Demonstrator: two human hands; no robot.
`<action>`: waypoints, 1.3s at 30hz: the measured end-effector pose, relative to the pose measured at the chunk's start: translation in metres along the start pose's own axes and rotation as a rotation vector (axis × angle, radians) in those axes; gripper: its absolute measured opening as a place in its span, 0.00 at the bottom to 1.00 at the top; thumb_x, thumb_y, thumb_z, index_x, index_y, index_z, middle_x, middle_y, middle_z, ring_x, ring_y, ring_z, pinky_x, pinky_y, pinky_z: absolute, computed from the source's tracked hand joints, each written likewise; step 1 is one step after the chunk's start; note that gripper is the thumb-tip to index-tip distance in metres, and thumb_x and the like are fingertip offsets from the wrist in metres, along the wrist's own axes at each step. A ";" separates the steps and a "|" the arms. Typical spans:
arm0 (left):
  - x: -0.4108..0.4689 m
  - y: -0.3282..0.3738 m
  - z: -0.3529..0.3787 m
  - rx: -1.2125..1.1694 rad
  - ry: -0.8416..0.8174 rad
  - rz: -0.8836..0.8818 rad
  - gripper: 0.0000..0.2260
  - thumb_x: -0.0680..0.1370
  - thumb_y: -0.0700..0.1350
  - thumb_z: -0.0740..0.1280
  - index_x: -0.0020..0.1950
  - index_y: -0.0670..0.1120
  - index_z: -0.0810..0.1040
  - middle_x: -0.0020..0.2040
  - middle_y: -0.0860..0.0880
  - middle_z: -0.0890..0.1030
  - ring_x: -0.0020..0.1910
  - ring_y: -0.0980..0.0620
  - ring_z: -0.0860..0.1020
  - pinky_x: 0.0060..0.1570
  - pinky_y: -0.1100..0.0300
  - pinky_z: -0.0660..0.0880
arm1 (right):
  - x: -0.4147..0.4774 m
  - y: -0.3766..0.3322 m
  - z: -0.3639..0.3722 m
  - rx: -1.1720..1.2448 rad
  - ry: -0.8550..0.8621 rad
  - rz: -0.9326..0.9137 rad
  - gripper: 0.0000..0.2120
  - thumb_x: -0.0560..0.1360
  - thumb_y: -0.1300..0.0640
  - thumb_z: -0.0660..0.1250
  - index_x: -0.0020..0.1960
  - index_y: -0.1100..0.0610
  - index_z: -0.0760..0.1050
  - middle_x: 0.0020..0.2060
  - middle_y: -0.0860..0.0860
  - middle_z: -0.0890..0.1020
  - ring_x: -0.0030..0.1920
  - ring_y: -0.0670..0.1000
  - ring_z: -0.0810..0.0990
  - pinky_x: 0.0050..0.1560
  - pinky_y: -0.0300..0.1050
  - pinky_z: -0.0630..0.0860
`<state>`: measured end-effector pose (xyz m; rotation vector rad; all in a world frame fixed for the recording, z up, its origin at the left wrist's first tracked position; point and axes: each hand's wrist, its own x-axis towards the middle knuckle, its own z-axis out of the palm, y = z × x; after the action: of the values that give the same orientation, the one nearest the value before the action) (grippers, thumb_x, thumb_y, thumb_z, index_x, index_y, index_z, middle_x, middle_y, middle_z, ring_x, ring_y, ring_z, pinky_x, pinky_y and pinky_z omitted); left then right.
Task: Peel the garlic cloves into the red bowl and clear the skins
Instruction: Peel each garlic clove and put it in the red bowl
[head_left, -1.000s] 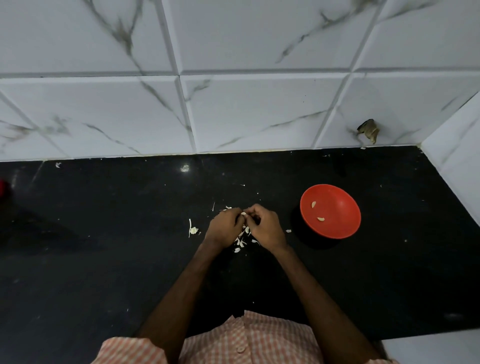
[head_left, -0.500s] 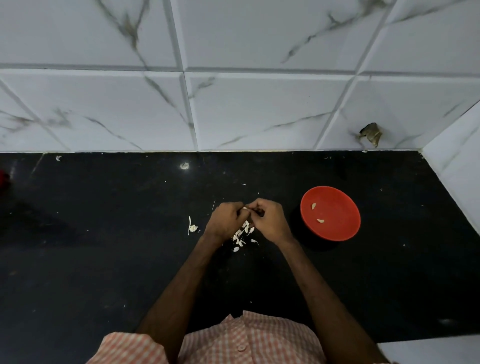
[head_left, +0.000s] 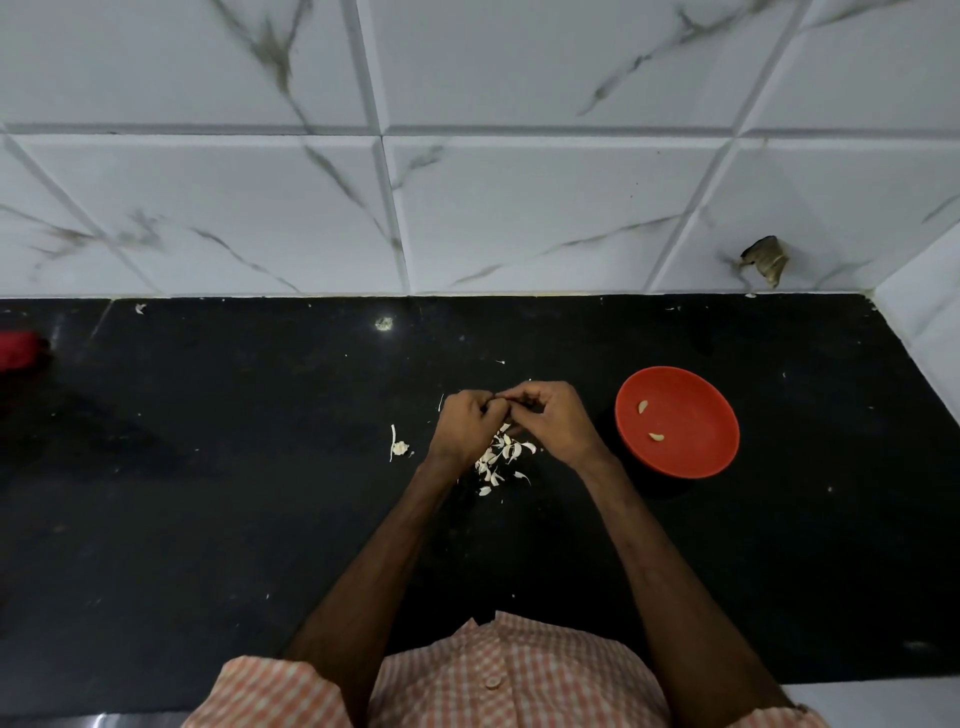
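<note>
The left grip (head_left: 466, 423) and right grip (head_left: 553, 415) meet fingertip to fingertip, both pinched tight on a garlic clove (head_left: 503, 399) that is mostly hidden. Just right of them, the red bowl (head_left: 691, 447) holds two pale peeled cloves (head_left: 643, 406). White papery skins (head_left: 498, 457) lie beneath the grips on the black surface (head_left: 260, 519).

No legible text, label, brand, number or sign showing anywhere. Red bowl (head_left: 696, 410) showing plain plastic only. Wall tiles (head_left: 519, 218) carrying grey veining, no lettering. Black surface (head_left: 208, 519) and checked shirt (head_left: 519, 675) bearing no print.
</note>
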<state>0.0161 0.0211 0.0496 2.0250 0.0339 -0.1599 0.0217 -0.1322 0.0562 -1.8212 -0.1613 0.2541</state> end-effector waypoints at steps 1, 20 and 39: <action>-0.001 0.001 0.000 -0.021 0.007 -0.006 0.15 0.74 0.45 0.62 0.32 0.37 0.76 0.26 0.45 0.72 0.25 0.53 0.66 0.26 0.58 0.63 | 0.000 -0.001 0.000 0.014 0.001 -0.004 0.10 0.77 0.71 0.68 0.55 0.62 0.83 0.45 0.55 0.86 0.44 0.54 0.87 0.43 0.44 0.84; -0.001 0.039 -0.011 -0.402 -0.048 -0.010 0.17 0.81 0.33 0.56 0.32 0.41 0.68 0.31 0.43 0.68 0.22 0.62 0.64 0.23 0.72 0.61 | -0.002 -0.017 -0.006 0.481 0.065 0.058 0.08 0.79 0.67 0.67 0.58 0.64 0.80 0.41 0.51 0.85 0.42 0.47 0.84 0.41 0.43 0.83; 0.005 0.000 -0.028 0.076 -0.001 0.152 0.08 0.81 0.39 0.67 0.54 0.47 0.85 0.45 0.52 0.85 0.41 0.60 0.81 0.43 0.67 0.76 | -0.003 -0.028 0.002 0.345 0.197 -0.021 0.06 0.78 0.67 0.69 0.53 0.60 0.82 0.44 0.54 0.86 0.48 0.50 0.86 0.44 0.43 0.84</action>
<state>0.0241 0.0465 0.0611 2.0941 -0.1285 -0.0670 0.0190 -0.1239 0.0826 -1.4900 0.0027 0.0797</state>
